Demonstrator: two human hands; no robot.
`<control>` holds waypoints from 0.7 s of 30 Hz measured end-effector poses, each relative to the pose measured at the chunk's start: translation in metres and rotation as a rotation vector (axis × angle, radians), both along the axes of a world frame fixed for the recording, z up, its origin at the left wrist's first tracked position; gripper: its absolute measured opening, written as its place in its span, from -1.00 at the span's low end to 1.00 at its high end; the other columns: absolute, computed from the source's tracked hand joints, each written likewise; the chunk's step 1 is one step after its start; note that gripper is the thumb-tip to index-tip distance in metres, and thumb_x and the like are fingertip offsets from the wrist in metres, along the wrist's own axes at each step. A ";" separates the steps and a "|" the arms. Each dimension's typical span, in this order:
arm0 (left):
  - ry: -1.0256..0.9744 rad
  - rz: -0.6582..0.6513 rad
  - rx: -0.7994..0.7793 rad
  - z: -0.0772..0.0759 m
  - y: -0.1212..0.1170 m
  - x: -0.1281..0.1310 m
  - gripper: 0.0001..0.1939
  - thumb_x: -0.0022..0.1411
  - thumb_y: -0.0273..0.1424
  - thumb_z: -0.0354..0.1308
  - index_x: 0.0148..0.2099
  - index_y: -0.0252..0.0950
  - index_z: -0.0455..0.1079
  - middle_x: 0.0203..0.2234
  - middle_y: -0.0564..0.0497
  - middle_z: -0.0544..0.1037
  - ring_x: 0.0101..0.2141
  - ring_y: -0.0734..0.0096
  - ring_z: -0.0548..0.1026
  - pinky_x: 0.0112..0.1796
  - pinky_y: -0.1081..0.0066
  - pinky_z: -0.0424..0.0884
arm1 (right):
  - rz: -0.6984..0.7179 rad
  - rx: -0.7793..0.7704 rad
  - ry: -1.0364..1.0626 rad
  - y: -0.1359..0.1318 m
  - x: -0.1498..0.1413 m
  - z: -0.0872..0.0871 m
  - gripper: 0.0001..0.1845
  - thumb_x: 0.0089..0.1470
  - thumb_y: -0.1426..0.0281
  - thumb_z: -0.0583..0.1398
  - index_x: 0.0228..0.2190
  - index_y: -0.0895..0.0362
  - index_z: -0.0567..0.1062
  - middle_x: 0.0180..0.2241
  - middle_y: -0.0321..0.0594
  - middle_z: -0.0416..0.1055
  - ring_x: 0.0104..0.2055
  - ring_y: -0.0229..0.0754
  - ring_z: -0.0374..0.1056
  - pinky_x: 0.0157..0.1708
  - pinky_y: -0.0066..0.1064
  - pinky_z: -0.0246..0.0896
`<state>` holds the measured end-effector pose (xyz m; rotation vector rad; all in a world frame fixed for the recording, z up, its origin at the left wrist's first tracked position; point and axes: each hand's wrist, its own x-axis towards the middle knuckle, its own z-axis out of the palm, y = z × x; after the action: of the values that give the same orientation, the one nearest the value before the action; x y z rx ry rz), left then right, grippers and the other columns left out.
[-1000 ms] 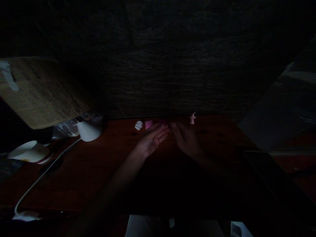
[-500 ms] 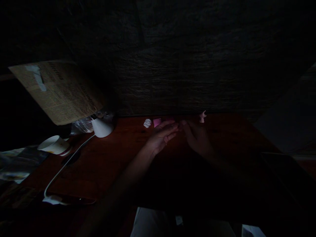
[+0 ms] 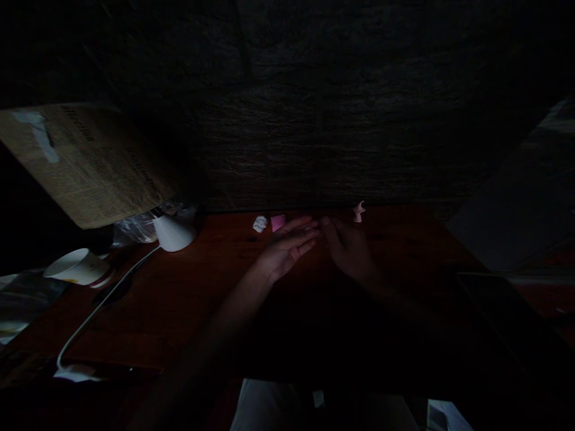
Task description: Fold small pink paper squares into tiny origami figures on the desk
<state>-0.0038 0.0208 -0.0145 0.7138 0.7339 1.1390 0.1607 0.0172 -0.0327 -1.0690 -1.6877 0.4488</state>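
It is very dark. My left hand (image 3: 287, 246) is turned partly palm up over the wooden table, its fingers stretched out towards the right. My right hand (image 3: 350, 248) meets it near the left fingertips, thumb and fingers drawn together. Whatever lies between the fingertips, if anything, is too dark to make out. Just behind my left hand lies a pink piece (image 3: 278, 222), partly covered by the fingers. Beside it is a white ridged lump (image 3: 260, 224). A pale pink, pointed, star-like piece (image 3: 359, 211) stands behind my right hand.
At the left, a white lamp (image 3: 174, 233) with a newsprint-like shade (image 3: 90, 161) stands by a clear plastic bag (image 3: 135, 230). A paper cup (image 3: 78, 267) tilts near a white cable (image 3: 85, 323). A dark flat object (image 3: 498, 305) lies right; a textured wall (image 3: 314, 131) rises behind the table (image 3: 215, 269).
The view swings one way and then partly back. My hands stay close together at the same spot by the pink piece, with only small finger shifts.
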 end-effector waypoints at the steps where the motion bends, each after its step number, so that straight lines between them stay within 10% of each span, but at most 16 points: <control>1: -0.002 0.008 -0.006 -0.001 0.000 0.000 -0.75 0.19 -0.68 0.31 -0.13 -0.31 0.58 -0.22 -0.01 0.71 -0.26 0.46 0.65 -0.13 0.44 0.50 | -0.004 -0.003 0.004 0.001 0.000 -0.001 -0.46 0.40 -0.02 -0.01 -0.42 0.03 0.49 -0.42 -0.17 0.58 -0.36 -0.08 0.52 -0.29 -0.28 0.34; 9: 0.032 0.037 -0.101 0.000 0.003 -0.001 -0.91 0.32 -0.40 0.32 -0.19 -0.33 0.55 -0.57 0.12 0.54 -0.59 0.58 0.48 -0.45 0.55 0.45 | 0.015 -0.023 0.033 0.002 -0.001 -0.002 -0.51 0.41 0.06 0.01 -0.33 0.05 0.58 -0.32 -0.13 0.65 -0.29 -0.06 0.57 -0.23 -0.24 0.38; 21: -0.057 -0.022 0.005 -0.001 -0.002 0.001 -0.69 0.23 -0.71 0.25 -0.03 -0.32 0.56 -0.17 -0.05 0.72 -0.07 0.37 0.68 0.15 0.31 0.49 | 0.132 -0.089 0.216 0.002 -0.003 -0.001 -0.56 0.31 -0.02 0.13 -0.27 0.03 0.60 -0.24 -0.17 0.64 -0.23 -0.08 0.54 -0.20 -0.26 0.43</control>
<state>-0.0029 0.0191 -0.0160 0.6894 0.6736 1.1374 0.1575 0.0191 -0.0332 -0.9394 -1.5621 0.7053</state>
